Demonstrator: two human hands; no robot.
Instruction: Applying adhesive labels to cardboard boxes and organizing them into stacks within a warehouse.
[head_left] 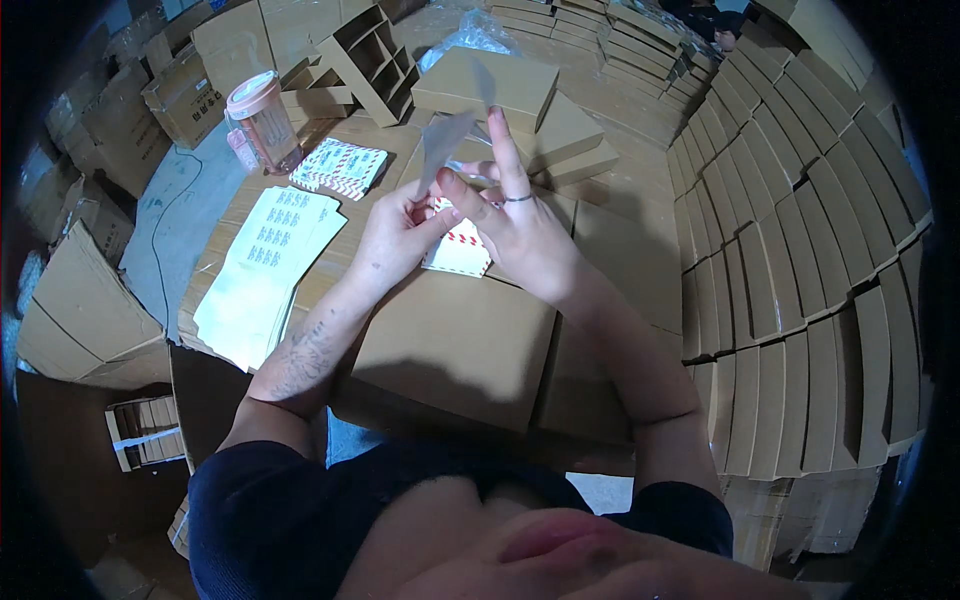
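My left hand (397, 235) is closed, its thumb and fingers pinching the lower end of a small thin greyish sheet (445, 145). Close beside it, my right hand (525, 235) has its index finger stretched up, with a ring on one finger and its thumb near the sheet's lower edge. A narrow translucent piece (482, 78) shows at the index fingertip; whether it sticks there I cannot tell. Under both hands lies a white card (458, 255) with red marks along its edge, partly hidden. It rests by the far edge of a closed brown cardboard box (455, 345).
Left of my hands lie a stack of printed label sheets (265, 265) and fanned striped-edge cards (340, 165). A pink-lidded bottle (265, 120) stands behind. Flat boxes (490, 85) sit beyond my hands. A tall wall of stacked cartons (800, 220) rises at right.
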